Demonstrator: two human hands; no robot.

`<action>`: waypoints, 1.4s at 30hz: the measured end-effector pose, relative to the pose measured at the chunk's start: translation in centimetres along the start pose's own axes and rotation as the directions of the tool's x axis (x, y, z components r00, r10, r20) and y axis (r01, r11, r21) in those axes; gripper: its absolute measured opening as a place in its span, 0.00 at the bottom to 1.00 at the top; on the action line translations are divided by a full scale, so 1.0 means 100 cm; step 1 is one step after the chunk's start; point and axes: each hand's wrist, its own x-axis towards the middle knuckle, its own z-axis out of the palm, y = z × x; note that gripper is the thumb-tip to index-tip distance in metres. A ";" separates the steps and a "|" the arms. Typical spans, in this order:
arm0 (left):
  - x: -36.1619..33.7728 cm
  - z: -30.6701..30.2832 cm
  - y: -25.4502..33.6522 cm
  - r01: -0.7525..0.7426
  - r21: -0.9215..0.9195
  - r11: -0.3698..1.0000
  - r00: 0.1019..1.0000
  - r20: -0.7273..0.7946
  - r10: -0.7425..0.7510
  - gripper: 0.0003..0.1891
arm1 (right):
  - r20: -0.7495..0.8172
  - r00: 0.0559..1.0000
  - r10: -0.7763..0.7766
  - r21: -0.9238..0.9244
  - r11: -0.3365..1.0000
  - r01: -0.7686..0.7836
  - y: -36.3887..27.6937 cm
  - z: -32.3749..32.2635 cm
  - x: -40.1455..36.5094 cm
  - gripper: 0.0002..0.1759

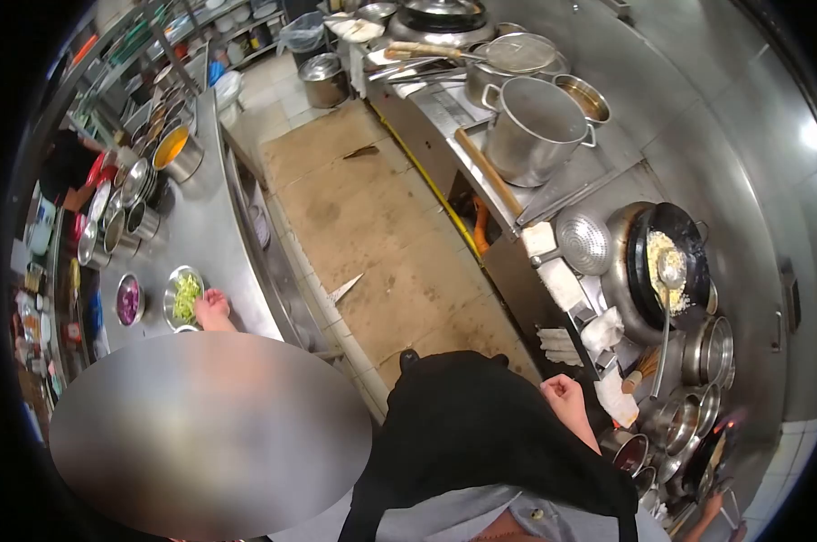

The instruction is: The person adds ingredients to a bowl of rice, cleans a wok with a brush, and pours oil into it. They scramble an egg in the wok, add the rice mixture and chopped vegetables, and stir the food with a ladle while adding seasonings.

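Observation:
On the left counter, my left hand (214, 310) is at the right rim of a metal bowl of shredded green vegetable (187, 296), fingers curled together; what they hold, if anything, is too small to make out. A bowl of chopped purple vegetable (129, 300) stands just left of it. A large blurred oval hides the forearm. My right hand (564, 397) hangs beside the black apron, near the stove edge, fingers curled in with nothing visible in them.
To the right, a wok (679, 262) holds pale yellow food and a ladle (670, 271). A tall pot (539, 126) and a perforated skimmer (584, 242) are farther up. Metal pots line the left counter (219, 226). Another person's arm (711, 517) shows at lower right.

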 end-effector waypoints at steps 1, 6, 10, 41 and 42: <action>-0.006 0.003 -0.008 -0.069 0.000 0.998 0.998 0.012 0.069 0.20 | 0.009 1.000 0.006 -0.004 1.000 -0.006 0.000 -0.001 0.003 0.07; -0.152 0.018 -0.083 -0.351 0.084 0.933 0.933 0.120 0.340 0.17 | 0.092 0.980 -0.178 -0.042 0.982 0.183 -0.034 0.007 0.041 0.07; -0.261 0.002 -0.161 -0.395 0.283 0.874 0.892 0.345 0.291 0.12 | 0.225 0.829 -0.512 -0.186 0.812 0.553 -0.091 0.002 0.074 0.08; -0.585 0.017 -0.371 -0.091 0.917 0.389 0.127 0.398 -0.909 0.12 | -0.459 0.831 0.315 0.727 -0.405 0.555 0.026 -0.287 0.273 0.19; -0.578 0.011 -0.367 -0.080 0.917 0.392 0.139 0.399 -0.906 0.12 | -0.481 0.833 0.273 0.725 -0.412 0.553 0.014 -0.285 0.271 0.19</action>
